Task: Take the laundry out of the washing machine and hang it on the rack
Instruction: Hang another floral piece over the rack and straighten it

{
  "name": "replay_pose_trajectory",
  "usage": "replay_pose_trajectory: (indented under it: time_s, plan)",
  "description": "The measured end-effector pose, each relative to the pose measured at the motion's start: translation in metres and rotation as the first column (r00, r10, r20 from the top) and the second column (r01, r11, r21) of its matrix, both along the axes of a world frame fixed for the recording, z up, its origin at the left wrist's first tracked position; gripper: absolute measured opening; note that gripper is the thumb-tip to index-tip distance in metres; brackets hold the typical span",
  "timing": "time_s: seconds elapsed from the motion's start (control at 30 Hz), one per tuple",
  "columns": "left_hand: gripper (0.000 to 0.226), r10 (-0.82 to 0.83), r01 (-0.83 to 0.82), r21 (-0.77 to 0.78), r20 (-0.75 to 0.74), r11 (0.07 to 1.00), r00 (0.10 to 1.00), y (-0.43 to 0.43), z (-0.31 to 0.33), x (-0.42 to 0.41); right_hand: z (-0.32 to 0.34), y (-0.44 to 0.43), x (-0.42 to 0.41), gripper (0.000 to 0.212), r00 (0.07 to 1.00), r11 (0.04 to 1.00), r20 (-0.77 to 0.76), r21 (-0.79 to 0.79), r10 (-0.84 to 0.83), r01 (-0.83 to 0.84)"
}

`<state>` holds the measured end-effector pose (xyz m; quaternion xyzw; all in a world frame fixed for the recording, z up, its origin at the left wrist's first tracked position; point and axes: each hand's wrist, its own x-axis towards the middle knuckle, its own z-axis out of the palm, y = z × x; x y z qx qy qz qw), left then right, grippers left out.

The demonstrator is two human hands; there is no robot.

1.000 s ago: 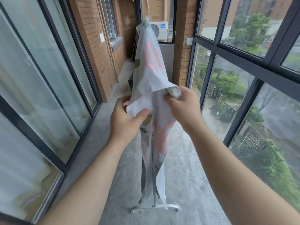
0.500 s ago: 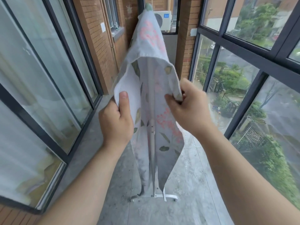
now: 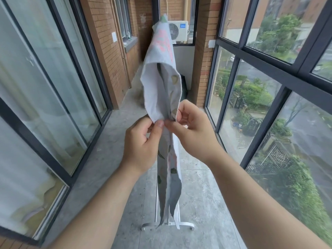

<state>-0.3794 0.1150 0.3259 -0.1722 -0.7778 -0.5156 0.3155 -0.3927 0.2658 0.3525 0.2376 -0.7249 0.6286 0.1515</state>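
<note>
Head view: left grip and right grip, close together, each pinched a near edge of the floral cloth draped over the rack.

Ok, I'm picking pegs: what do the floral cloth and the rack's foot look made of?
The floral cloth: thin woven fabric, probably cotton, matte; it folds and drapes limp. The rack foot: likely white painted metal or plastic; smooth, glossy curved bar.

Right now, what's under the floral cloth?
The rack: only its white foot and a lower stretch of post show below the floral cloth. Its top rail and the rest are covered.
</note>
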Motion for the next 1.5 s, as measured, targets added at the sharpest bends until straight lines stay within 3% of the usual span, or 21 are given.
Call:
replay_pose_trajectory:
  time_s: [0.1, 0.17, 0.27, 0.4, 0.47, 0.57, 0.63, 0.73, 0.8, 0.87, 0.93, 1.03, 1.13, 1.23, 1.3, 1.37, 1.43, 1.5]
  plan:
    - [0.02, -0.209, 0.198, 0.105, 0.118, 0.975, 0.971, -0.002, -0.005, 0.002, 0.002, 0.003, -0.001, 0.024, 0.992, 0.985, 0.101, -0.16, 0.081, -0.064]
    - [0.033, -0.231, 0.223, 0.07, 0.143, 0.972, 0.962, -0.001, -0.014, 0.002, 0.001, 0.005, -0.001, 0.022, 0.986, 0.98, 0.132, -0.183, 0.106, -0.081]
    - [0.052, -0.099, 0.099, 0.011, 0.23, 0.995, 0.968, 0.004, -0.028, 0.001, -0.004, 0.006, -0.001, 0.018, 0.972, 0.973, 0.159, -0.18, 0.175, -0.146]
    - [0.022, 0.111, -0.092, -0.086, 0.245, 0.992, 0.963, 0.008, -0.044, -0.002, -0.018, 0.006, -0.008, 0.01, 0.945, 0.947, 0.22, -0.266, 0.242, -0.181]
    - [0.021, 0.151, -0.135, -0.082, 0.242, 0.987, 0.959, 0.008, -0.046, -0.001, -0.036, 0.01, -0.012, 0.009, 0.936, 0.946, 0.291, -0.308, 0.197, -0.103]
    - [0.02, 0.177, -0.171, -0.048, 0.229, 0.984, 0.957, 0.008, -0.045, 0.0, -0.073, 0.018, -0.013, 0.034, 0.889, 0.991, 0.453, -0.132, 0.067, -0.007]
    - [0.023, 0.177, -0.176, -0.022, 0.223, 0.984, 0.959, 0.01, -0.042, 0.002, -0.102, 0.018, -0.008, 0.059, 0.798, 0.988, 0.599, 0.071, 0.066, -0.135]
    - [0.027, 0.136, -0.139, -0.002, 0.201, 0.99, 0.97, 0.014, -0.036, 0.007, -0.145, 0.01, 0.002, 0.106, 0.7, 0.837, 0.712, 0.42, -0.063, -0.352]
    - [0.027, 0.108, -0.113, 0.021, 0.183, 0.993, 0.977, 0.017, -0.031, 0.009, -0.171, -0.006, 0.011, 0.122, 0.692, 0.768, 0.696, 0.545, -0.193, -0.335]
    - [0.024, 0.094, -0.1, 0.031, 0.15, 0.995, 0.984, 0.021, -0.026, 0.009, -0.194, -0.02, 0.018, 0.112, 0.678, 0.783, 0.674, 0.576, -0.292, -0.235]
    - [0.017, 0.085, -0.09, 0.044, 0.12, 0.995, 0.989, 0.025, -0.022, 0.008, -0.215, -0.028, 0.021, 0.08, 0.688, 0.784, 0.631, 0.603, -0.359, -0.145]
    - [0.016, 0.033, -0.043, 0.086, 0.114, 0.995, 0.993, 0.027, -0.023, 0.008, -0.232, -0.024, 0.018, 0.047, 0.732, 0.662, 0.546, 0.729, -0.407, -0.176]
    - [0.022, -0.072, 0.056, 0.144, 0.11, 0.988, 0.991, 0.022, -0.036, 0.003, -0.237, -0.015, 0.01, 0.04, 0.751, 0.584, 0.523, 0.779, -0.402, -0.23]
    - [0.013, -0.056, 0.025, 0.183, 0.169, 0.983, 0.984, 0.01, -0.077, -0.001, -0.235, -0.007, 0.005, 0.05, 0.764, 0.59, 0.539, 0.763, -0.354, -0.265]
    - [0.008, 0.042, -0.108, 0.162, 0.364, 0.981, 0.93, 0.005, -0.124, 0.003, -0.233, -0.002, 0.002, 0.053, 0.765, 0.598, 0.547, 0.753, -0.34, -0.273]
    - [0.017, 0.194, -0.196, -0.059, 0.574, 0.979, 0.795, -0.001, -0.178, 0.012, -0.231, -0.004, 0.001, 0.053, 0.772, 0.598, 0.552, 0.747, -0.316, -0.29]
    - [0.027, 0.239, -0.068, -0.253, 0.742, 0.965, 0.626, -0.003, -0.229, 0.023, -0.234, -0.008, 0.002, 0.049, 0.757, 0.627, 0.58, 0.718, -0.3, -0.301]
    - [0.052, 0.267, 0.097, -0.347, 0.847, 0.933, 0.461, -0.006, -0.269, 0.032, -0.238, -0.015, 0.004, 0.047, 0.75, 0.664, 0.6, 0.685, -0.279, -0.301]
